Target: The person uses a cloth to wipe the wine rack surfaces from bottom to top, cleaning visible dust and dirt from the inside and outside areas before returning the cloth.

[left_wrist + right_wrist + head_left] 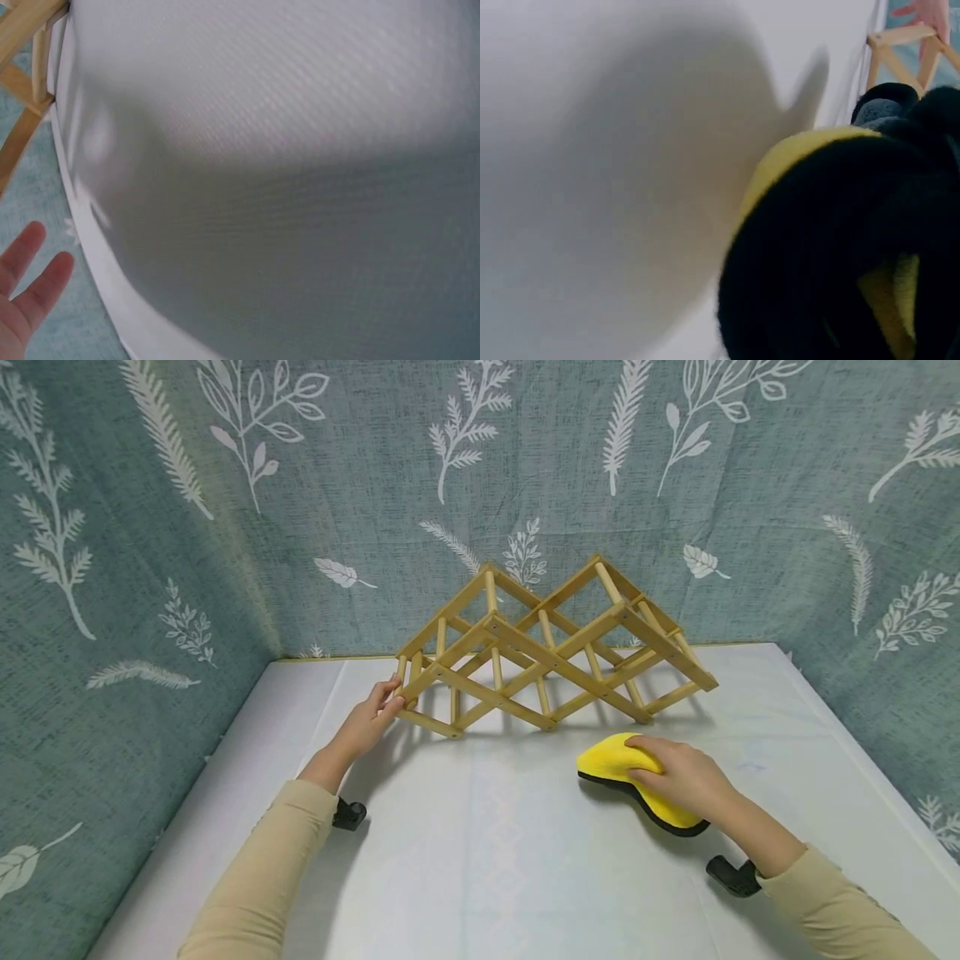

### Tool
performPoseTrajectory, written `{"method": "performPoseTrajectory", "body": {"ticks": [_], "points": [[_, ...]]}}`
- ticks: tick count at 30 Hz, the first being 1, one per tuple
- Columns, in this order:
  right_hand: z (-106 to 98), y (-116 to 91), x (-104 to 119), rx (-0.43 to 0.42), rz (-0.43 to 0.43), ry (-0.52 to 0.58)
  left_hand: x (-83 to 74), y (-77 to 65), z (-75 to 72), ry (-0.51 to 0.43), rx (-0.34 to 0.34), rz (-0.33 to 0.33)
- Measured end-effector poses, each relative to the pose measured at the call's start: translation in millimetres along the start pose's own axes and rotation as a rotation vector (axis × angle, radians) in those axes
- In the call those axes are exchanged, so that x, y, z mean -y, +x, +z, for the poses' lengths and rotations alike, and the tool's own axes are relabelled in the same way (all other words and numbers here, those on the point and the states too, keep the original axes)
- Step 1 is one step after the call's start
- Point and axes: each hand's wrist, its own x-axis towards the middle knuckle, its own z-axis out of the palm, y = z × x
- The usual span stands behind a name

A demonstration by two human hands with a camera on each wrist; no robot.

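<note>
A wooden accordion-style wine rack (555, 664) of crossed slats and dowels stands on the white table. My left hand (375, 714) grips its left end between thumb and fingers. Two of that hand's fingers (45, 289) show outstretched in the left wrist view, below the slats. In front of the rack's right half, my right hand (686, 777) holds a bunched yellow cloth (611, 756) with black edging from above. Seen from the right wrist, the cloth's thick black border (810, 225) and a grey patch (881, 109) fill much of the view.
Blue-green fabric (360, 468) with white leaf prints rises behind the table and along both sides. Black camera mounts (349, 815) hang at the wrists. The white tabletop (450, 843) reaches back to the fabric.
</note>
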Motion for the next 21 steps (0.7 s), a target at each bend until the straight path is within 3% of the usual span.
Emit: {"method": "performPoseTrajectory", "body": {"ticks": [21], "points": [[2.7, -2.7, -9.1, 0.117, 0.088, 0.057, 0.4, -0.7, -0.2, 0.004, 0.006, -0.007]]}}
